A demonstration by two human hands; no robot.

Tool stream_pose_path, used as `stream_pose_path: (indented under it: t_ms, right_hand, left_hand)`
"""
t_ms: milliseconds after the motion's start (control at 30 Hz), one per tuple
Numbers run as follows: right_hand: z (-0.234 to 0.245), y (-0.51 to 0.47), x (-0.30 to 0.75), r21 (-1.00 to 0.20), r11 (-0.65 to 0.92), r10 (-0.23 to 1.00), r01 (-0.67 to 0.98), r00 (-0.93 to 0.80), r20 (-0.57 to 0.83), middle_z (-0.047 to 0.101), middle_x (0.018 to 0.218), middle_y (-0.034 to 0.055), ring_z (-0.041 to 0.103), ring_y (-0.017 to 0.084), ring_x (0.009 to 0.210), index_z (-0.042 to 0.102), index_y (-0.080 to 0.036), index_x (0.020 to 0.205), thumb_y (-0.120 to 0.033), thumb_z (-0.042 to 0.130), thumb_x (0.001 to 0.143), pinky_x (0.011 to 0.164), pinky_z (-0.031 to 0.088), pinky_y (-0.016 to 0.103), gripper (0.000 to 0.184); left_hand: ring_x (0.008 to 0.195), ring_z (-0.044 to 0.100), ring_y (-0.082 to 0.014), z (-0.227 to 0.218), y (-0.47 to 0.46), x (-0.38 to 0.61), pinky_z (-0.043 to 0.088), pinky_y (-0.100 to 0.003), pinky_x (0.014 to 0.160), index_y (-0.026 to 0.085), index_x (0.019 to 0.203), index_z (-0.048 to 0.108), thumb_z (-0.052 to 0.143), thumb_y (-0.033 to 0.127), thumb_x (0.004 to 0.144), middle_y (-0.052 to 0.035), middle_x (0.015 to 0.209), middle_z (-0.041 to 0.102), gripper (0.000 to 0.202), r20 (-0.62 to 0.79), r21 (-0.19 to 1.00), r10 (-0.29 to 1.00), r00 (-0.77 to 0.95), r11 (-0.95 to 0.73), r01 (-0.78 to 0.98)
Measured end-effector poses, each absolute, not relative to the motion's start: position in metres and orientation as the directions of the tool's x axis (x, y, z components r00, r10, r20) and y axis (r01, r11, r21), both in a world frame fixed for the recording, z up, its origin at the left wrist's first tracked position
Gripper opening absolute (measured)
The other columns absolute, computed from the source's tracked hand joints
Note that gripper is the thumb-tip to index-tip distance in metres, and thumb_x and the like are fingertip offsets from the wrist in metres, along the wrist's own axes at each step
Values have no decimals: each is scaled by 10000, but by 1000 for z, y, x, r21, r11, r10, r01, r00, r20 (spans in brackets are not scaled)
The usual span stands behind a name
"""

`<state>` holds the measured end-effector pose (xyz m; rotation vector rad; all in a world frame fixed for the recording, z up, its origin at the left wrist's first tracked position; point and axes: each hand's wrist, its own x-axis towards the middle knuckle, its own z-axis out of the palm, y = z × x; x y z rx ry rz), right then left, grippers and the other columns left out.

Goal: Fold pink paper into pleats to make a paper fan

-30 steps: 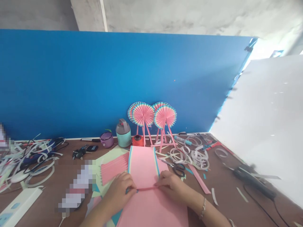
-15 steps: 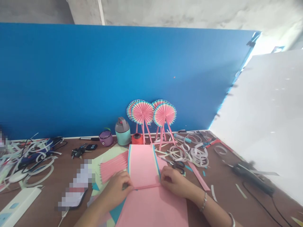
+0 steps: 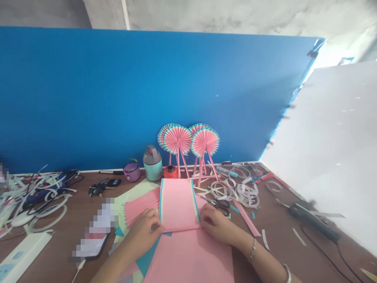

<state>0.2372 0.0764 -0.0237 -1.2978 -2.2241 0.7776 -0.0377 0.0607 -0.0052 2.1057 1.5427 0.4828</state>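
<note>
A pink paper sheet (image 3: 178,202) with blue and cream stripes along both sides lies in front of me. Its near edge looks folded into a narrow strip. My left hand (image 3: 146,231) pinches the left end of that edge between thumb and fingers. At the right end, my right hand (image 3: 216,225) is closed on the same edge, fingertips curled and partly hidden. Beneath and nearer to me is a larger plain pink sheet (image 3: 191,259). Pleated pink paper (image 3: 143,204) rests left of the striped sheet, and scissors (image 3: 219,204) lie just beyond my right hand.
Pink paper fans (image 3: 177,140) on stick legs stand against the blue partition (image 3: 118,98). Beside them are a teal flask (image 3: 153,169) and a purple pot (image 3: 131,172). Curled paper strips (image 3: 247,194) lie at right; a phone (image 3: 96,236) and power strip (image 3: 23,259) at left.
The folded near edge of the striped sheet has shifted slightly away from me, and both hands moved with it. Their hold on its two ends looks the same.
</note>
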Motion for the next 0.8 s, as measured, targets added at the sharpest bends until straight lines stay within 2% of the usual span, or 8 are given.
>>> stream_pose_path:
  t_ms: [367, 533, 800]
  right_hand:
    - [-31, 81, 233, -692, 305, 932, 654, -353, 77, 518, 781, 23, 509, 142, 717, 377, -183, 542, -63, 476, 685, 656, 393, 264, 211]
    - [-22, 81, 230, -697, 260, 943, 668, -331, 35, 510, 755, 22, 503, 146, 705, 375, -184, 534, -65, 481, 672, 641, 385, 261, 211]
    - [-30, 83, 232, -688, 274, 942, 672, -331, 52, 514, 754, 14, 507, 139, 705, 398, -174, 540, -67, 480, 657, 633, 377, 250, 179]
  left_hand:
    - [900, 509, -223, -14, 66, -38, 399, -353, 781, 208, 569, 455, 501, 332, 792, -30, 833, 551, 259, -5, 538, 971, 238, -198, 820]
    - [911, 506, -221, -14, 65, -37, 395, -347, 781, 210, 596, 466, 513, 297, 769, -24, 828, 546, 199, -27, 546, 976, 217, -167, 821]
    - [911, 498, -219, -13, 64, -37, 394, -334, 766, 206, 589, 495, 528, 292, 753, -21, 832, 541, 188, -35, 540, 974, 223, -169, 824]
